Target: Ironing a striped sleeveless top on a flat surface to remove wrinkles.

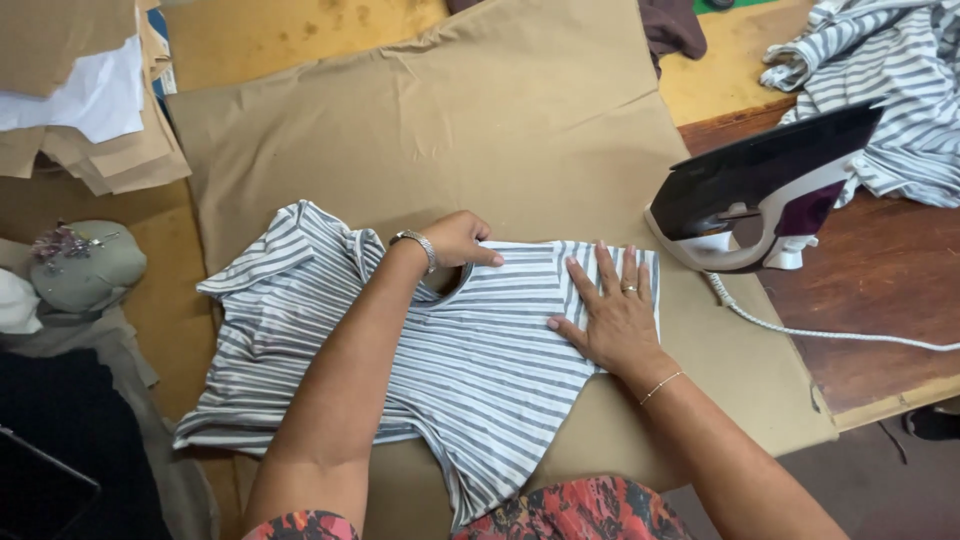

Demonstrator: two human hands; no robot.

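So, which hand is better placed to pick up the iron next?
The right hand, probably. It lies flat on the striped shirt on the side nearest the iron; the left hand pinches the shirt's neckline, farther away.

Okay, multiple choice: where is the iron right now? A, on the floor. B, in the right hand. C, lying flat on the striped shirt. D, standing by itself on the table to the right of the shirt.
D: the iron stands on the table beyond the striped shirt, while the right hand lies flat on the shirt, apart from the iron.
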